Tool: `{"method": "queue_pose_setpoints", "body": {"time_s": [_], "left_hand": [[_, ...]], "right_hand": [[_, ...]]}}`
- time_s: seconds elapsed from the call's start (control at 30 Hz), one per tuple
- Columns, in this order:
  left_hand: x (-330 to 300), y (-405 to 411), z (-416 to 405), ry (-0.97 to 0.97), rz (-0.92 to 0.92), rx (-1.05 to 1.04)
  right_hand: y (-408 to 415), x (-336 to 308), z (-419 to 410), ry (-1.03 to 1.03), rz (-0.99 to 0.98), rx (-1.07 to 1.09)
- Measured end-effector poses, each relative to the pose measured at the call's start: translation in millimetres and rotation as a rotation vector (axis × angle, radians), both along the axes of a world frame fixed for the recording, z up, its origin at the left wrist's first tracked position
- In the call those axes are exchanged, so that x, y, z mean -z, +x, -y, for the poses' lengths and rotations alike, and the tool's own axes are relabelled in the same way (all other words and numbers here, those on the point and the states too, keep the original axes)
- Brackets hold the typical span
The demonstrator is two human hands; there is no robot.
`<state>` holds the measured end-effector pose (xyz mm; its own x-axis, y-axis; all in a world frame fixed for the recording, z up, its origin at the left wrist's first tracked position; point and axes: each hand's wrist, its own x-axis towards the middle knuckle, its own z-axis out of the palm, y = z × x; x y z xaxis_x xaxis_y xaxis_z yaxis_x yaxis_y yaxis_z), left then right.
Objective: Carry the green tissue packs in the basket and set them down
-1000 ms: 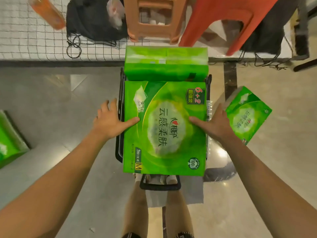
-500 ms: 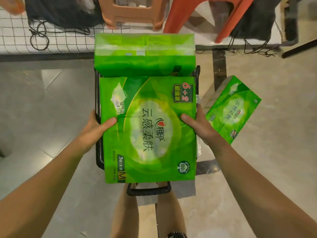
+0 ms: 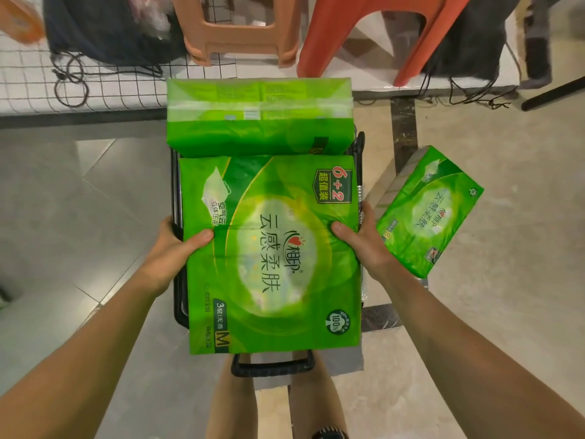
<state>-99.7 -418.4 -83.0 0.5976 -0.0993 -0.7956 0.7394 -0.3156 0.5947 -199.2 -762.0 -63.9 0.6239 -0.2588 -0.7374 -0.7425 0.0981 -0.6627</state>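
Note:
A large green tissue pack (image 3: 272,255) marked "6+2" and "M" lies flat on top of a black basket (image 3: 272,365). My left hand (image 3: 172,248) grips its left edge, thumb on top and fingers hidden under the side. My right hand (image 3: 361,242) grips its right edge the same way. A second green tissue pack (image 3: 259,117) lies across the far end of the basket, touching the first pack's far edge. Most of the basket is hidden under the two packs.
A smaller green tissue pack (image 3: 430,210) lies tilted on the tiled floor to the right. Beyond the basket a white wire grid panel (image 3: 31,87), a tan plastic stool (image 3: 240,36), a red stool (image 3: 373,33) and dark bags with cords. My legs are below the basket handle.
Both hands moved from resting flat on the pack's top to gripping its side edges, fingers wrapped under. The view shifted, so the packs appear closer and lower in the frame.

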Motion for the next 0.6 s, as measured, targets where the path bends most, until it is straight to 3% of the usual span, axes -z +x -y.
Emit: {"method": "queue_pose_setpoints", "body": {"time_s": [0.33,0.6], "left_hand": [[-26.7,16.6,-1.7,-0.022,0.047,-0.074],[-134.2,16.5,-22.6,0.006,0.07,-0.114]], "right_hand": [[33.7,-19.3,-1.9,-0.008,0.063,-0.024],[59.0,-112.1,-13.5,-0.038,0.092,-0.143]]}}
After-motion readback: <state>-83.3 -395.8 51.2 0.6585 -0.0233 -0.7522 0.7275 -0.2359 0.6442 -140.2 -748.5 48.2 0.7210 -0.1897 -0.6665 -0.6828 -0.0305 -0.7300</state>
